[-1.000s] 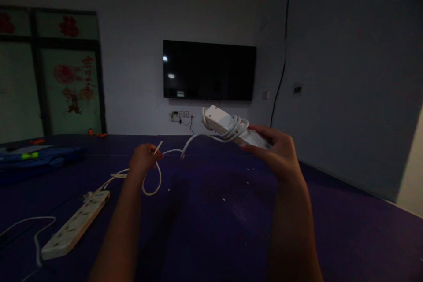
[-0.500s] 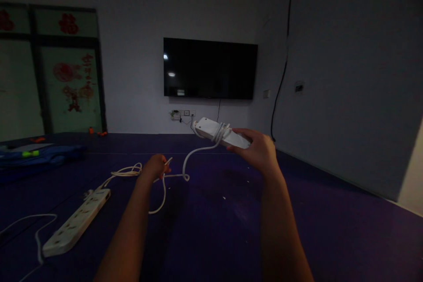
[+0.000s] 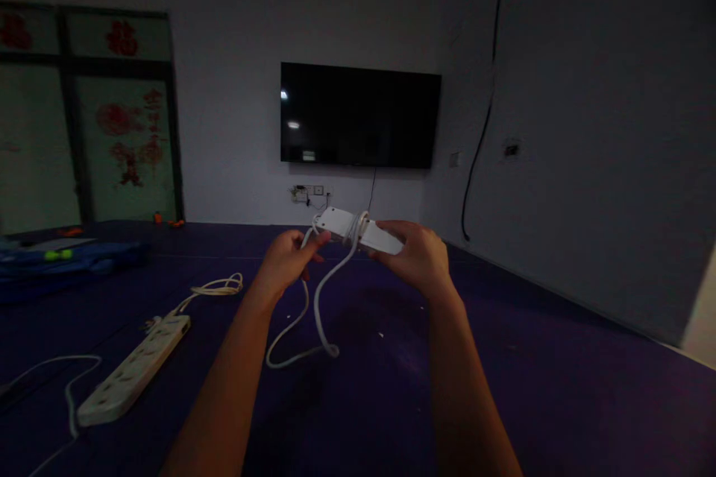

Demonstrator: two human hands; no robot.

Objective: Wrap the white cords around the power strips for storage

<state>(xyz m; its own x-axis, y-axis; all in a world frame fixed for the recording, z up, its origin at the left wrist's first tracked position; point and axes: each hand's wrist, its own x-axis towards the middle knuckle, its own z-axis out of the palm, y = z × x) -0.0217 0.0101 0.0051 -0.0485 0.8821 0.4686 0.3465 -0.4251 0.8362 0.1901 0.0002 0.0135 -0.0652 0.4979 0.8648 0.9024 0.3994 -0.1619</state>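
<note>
1. Gripping the strip [image 3: 383, 239] by its bare right end with the right hand [image 3: 419, 257]; pinching cord [image 3: 317, 305] beside the opposite end with the left hand [image 3: 286, 259].
2. Likely light, stiff and slightly slippery; best taken by that bare end, clear of the wound cord.
3. Probably supple along the cord's hanging loop.
4. Held above the purple surface [image 3: 363, 402], short of its far edge.

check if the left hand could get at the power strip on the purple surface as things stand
Probably yes: the power strip lies on that side, its socketed top looking uncovered. The left hand, though, has white cord in its grip and would likely need to let go first.
</note>
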